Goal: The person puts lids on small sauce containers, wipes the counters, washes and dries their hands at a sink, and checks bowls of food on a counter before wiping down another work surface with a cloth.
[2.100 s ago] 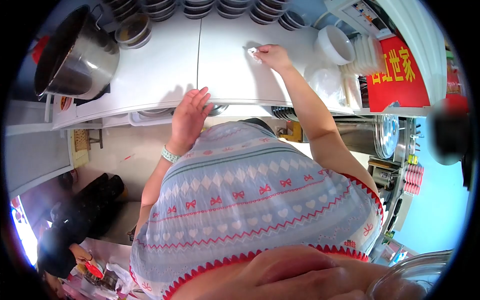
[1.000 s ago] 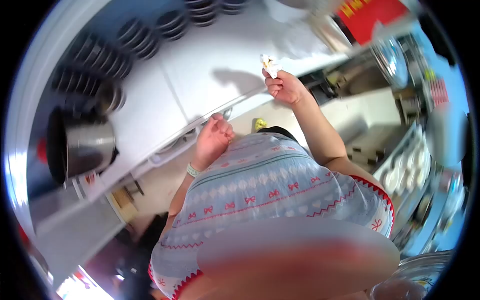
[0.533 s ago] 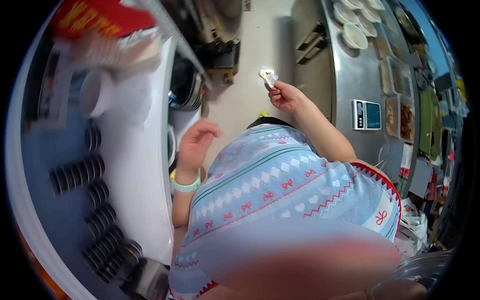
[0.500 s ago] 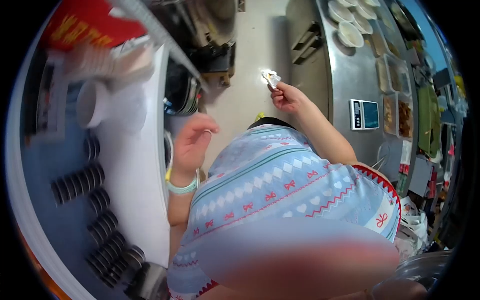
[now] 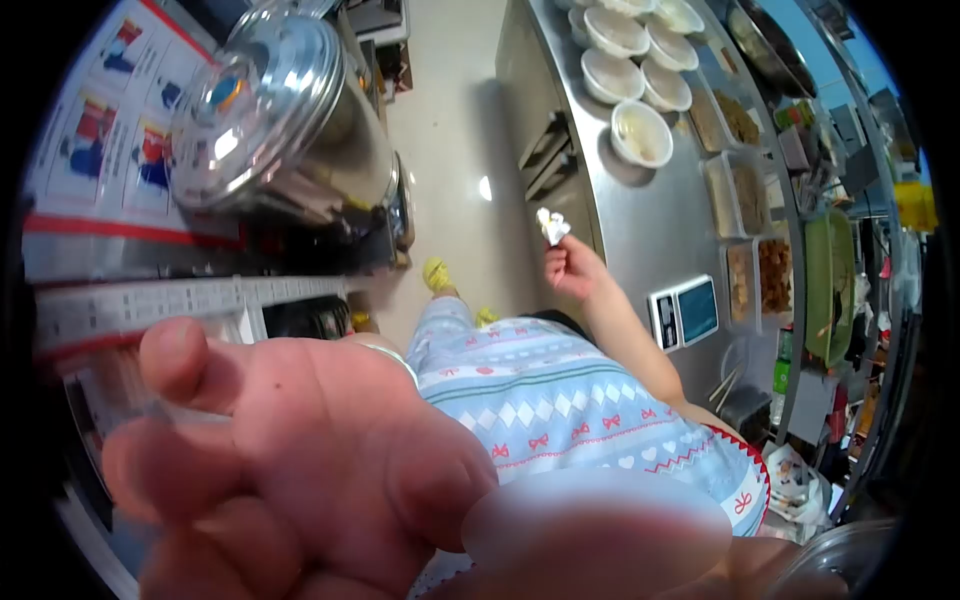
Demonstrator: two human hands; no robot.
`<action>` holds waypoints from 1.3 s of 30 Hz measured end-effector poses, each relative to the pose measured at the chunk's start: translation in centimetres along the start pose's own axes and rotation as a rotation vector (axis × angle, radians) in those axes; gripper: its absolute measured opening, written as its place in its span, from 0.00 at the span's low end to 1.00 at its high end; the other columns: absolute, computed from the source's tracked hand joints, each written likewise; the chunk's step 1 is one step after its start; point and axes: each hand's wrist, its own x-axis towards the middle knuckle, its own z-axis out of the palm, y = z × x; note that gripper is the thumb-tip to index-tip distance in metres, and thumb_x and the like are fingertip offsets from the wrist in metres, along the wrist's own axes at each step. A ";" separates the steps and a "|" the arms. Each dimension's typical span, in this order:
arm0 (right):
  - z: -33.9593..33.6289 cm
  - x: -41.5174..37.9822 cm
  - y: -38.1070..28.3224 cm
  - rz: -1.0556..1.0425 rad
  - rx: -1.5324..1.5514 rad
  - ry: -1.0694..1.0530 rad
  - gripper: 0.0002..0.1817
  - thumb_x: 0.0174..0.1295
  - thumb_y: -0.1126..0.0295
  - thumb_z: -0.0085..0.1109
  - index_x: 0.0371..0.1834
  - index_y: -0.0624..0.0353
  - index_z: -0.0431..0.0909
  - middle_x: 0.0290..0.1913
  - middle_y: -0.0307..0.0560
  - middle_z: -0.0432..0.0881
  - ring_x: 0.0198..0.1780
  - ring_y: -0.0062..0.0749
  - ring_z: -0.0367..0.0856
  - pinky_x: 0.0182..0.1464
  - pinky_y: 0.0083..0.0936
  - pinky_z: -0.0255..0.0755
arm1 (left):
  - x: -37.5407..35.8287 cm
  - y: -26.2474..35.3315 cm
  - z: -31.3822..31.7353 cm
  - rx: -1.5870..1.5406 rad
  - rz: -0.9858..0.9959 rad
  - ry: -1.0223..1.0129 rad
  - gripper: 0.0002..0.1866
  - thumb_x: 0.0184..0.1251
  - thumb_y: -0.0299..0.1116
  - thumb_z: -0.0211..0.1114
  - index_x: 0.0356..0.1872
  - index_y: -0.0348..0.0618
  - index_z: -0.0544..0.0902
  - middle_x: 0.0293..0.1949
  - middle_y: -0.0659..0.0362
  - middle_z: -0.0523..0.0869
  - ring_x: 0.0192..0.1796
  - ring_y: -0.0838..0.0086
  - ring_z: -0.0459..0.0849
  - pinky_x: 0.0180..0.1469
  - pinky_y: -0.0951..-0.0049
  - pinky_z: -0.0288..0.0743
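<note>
My left hand (image 5: 300, 450) is very close to the camera at the lower left, palm showing, with nothing in it; its fingers are apart and partly curled. Near the centre, my right hand (image 5: 573, 268) pinches a small crumpled white and silver wrapper (image 5: 552, 226) between thumb and fingers, above the floor beside the steel counter (image 5: 625, 225). On that counter, right of my right hand, lies a small digital scale (image 5: 685, 312).
Several white bowls (image 5: 641, 134) stand on the counter's far part. Clear tubs of food (image 5: 775, 275) and a green tray (image 5: 828, 285) line its right side. A large lidded steel pot (image 5: 345, 150) is at the upper left. Pale floor (image 5: 440, 130) runs between.
My left hand has come up close to the camera and opened wider. The view has shifted forward, bringing the steel pot and more bowls into sight. The wrapper is still in my right hand.
</note>
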 end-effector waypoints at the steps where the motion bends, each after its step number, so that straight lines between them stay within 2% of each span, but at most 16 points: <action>1: 1.1 1.6 -0.8 0.004 -0.005 0.009 0.08 0.70 0.64 0.55 0.42 0.57 0.76 0.32 0.34 0.77 0.23 0.12 0.68 0.22 0.10 0.61 | -0.3 -2.4 1.3 0.012 -0.006 0.026 0.31 0.59 0.26 0.45 0.66 0.53 0.56 0.69 0.39 0.57 0.68 0.41 0.62 0.65 0.44 0.64; 4: 4.3 4.3 -3.8 -0.016 0.049 0.060 0.08 0.70 0.64 0.55 0.41 0.57 0.76 0.32 0.35 0.77 0.24 0.12 0.68 0.23 0.11 0.62 | -1.1 -8.7 5.1 -0.144 -0.079 -0.087 0.26 0.61 0.26 0.44 0.63 0.51 0.58 0.65 0.35 0.62 0.62 0.43 0.67 0.58 0.54 0.67; 8: 8.0 7.2 -8.9 -0.150 0.108 0.011 0.08 0.72 0.64 0.51 0.42 0.56 0.75 0.29 0.34 0.72 0.23 0.13 0.66 0.22 0.11 0.62 | -1.4 -16.9 15.3 -0.752 -0.348 -0.232 0.24 0.52 0.17 0.54 0.53 0.42 0.69 0.43 0.50 0.76 0.41 0.68 0.72 0.42 0.70 0.69; 10: 9.3 8.7 -11.2 -0.289 0.141 -0.098 0.08 0.72 0.65 0.50 0.44 0.56 0.74 0.29 0.34 0.72 0.24 0.14 0.66 0.23 0.11 0.62 | -2.1 -18.8 19.5 -1.063 -0.570 -0.403 0.21 0.50 0.13 0.56 0.48 0.39 0.74 0.38 0.54 0.78 0.38 0.73 0.74 0.39 0.76 0.69; 13: 13.1 10.3 -14.2 -0.396 0.164 -0.164 0.07 0.72 0.65 0.50 0.45 0.56 0.74 0.29 0.33 0.73 0.24 0.14 0.66 0.23 0.11 0.62 | -3.6 -22.1 26.2 -1.278 -0.681 -0.744 0.19 0.52 0.14 0.57 0.44 0.43 0.81 0.37 0.58 0.76 0.36 0.72 0.79 0.33 0.71 0.74; 19: 21.9 12.8 -19.9 -0.583 0.082 -0.233 0.07 0.72 0.66 0.50 0.47 0.55 0.74 0.30 0.33 0.73 0.24 0.14 0.67 0.23 0.12 0.63 | -6.3 -29.7 37.5 -1.451 -0.321 -0.806 0.14 0.49 0.19 0.60 0.37 0.46 0.81 0.37 0.58 0.78 0.37 0.61 0.80 0.35 0.65 0.75; 21: 25.6 13.5 -21.7 -0.622 0.028 -0.246 0.07 0.72 0.66 0.50 0.47 0.55 0.74 0.30 0.33 0.73 0.24 0.14 0.67 0.23 0.12 0.63 | -7.7 -33.1 40.8 -1.554 -0.105 -0.986 0.11 0.49 0.21 0.60 0.34 0.45 0.81 0.34 0.58 0.79 0.37 0.60 0.80 0.36 0.62 0.75; 25: 34.7 15.3 -25.3 -0.631 -0.099 -0.151 0.08 0.72 0.66 0.50 0.48 0.55 0.74 0.30 0.32 0.73 0.25 0.14 0.68 0.23 0.12 0.63 | -9.9 -42.5 45.4 -1.519 -0.104 -1.379 0.10 0.51 0.20 0.58 0.33 0.44 0.81 0.34 0.57 0.82 0.40 0.59 0.81 0.40 0.62 0.74; 26: 35.9 16.9 -26.9 -0.586 -0.113 -0.072 0.08 0.72 0.66 0.50 0.49 0.55 0.74 0.30 0.32 0.73 0.25 0.14 0.68 0.23 0.12 0.64 | -10.6 -44.9 46.1 -1.522 -0.101 -1.384 0.10 0.51 0.20 0.58 0.33 0.44 0.81 0.34 0.57 0.82 0.40 0.59 0.81 0.40 0.62 0.74; 28: 34.9 24.6 -31.8 -0.367 -0.089 0.154 0.10 0.71 0.67 0.52 0.52 0.54 0.74 0.31 0.32 0.75 0.25 0.14 0.69 0.23 0.12 0.65 | -12.4 -50.0 46.9 -1.563 -0.344 -1.369 0.10 0.52 0.20 0.55 0.33 0.41 0.81 0.36 0.56 0.83 0.40 0.58 0.80 0.44 0.62 0.74; 29: 32.3 30.5 -34.8 -0.255 0.057 0.062 0.11 0.71 0.67 0.53 0.54 0.54 0.74 0.32 0.32 0.76 0.26 0.14 0.70 0.23 0.12 0.65 | -13.2 -52.8 47.3 -1.535 -0.402 -1.367 0.10 0.51 0.19 0.54 0.32 0.40 0.81 0.36 0.55 0.83 0.40 0.58 0.80 0.45 0.63 0.74; 31: 37.8 33.3 -37.0 -0.311 -0.042 0.067 0.12 0.70 0.68 0.55 0.55 0.54 0.75 0.34 0.33 0.78 0.26 0.14 0.71 0.22 0.11 0.65 | -14.6 -57.9 47.4 -1.529 -0.461 -1.367 0.10 0.51 0.19 0.52 0.32 0.39 0.80 0.36 0.55 0.82 0.40 0.59 0.80 0.46 0.64 0.73; 33: 40.9 37.7 -39.4 -0.299 -0.091 0.047 0.10 0.70 0.67 0.55 0.51 0.55 0.77 0.35 0.35 0.80 0.28 0.14 0.74 0.23 0.10 0.67 | -16.7 -63.0 47.9 -1.472 -0.769 -1.414 0.09 0.50 0.20 0.51 0.31 0.38 0.79 0.36 0.55 0.81 0.40 0.62 0.79 0.45 0.66 0.72; 34: 42.3 40.2 -40.7 -0.297 -0.075 0.005 0.09 0.70 0.67 0.54 0.50 0.55 0.77 0.34 0.35 0.80 0.28 0.15 0.75 0.25 0.11 0.70 | -17.5 -65.4 48.5 -1.493 -0.756 -1.432 0.09 0.50 0.20 0.51 0.31 0.38 0.79 0.36 0.55 0.81 0.40 0.62 0.79 0.45 0.66 0.72; 36: 44.7 45.5 -42.8 -0.321 -0.033 -0.039 0.08 0.70 0.67 0.54 0.48 0.56 0.77 0.34 0.36 0.81 0.29 0.16 0.77 0.26 0.11 0.73 | -19.1 -70.5 50.0 -1.395 -0.928 -1.510 0.10 0.49 0.20 0.49 0.31 0.37 0.78 0.35 0.55 0.81 0.39 0.63 0.78 0.44 0.68 0.71; 39: 49.4 53.0 -46.8 -0.253 0.103 -0.051 0.06 0.70 0.68 0.52 0.43 0.57 0.77 0.33 0.37 0.81 0.29 0.20 0.79 0.30 0.15 0.78 | -20.0 -78.1 54.1 -1.269 -0.754 -1.574 0.11 0.49 0.21 0.50 0.33 0.37 0.79 0.32 0.52 0.79 0.36 0.62 0.78 0.40 0.69 0.72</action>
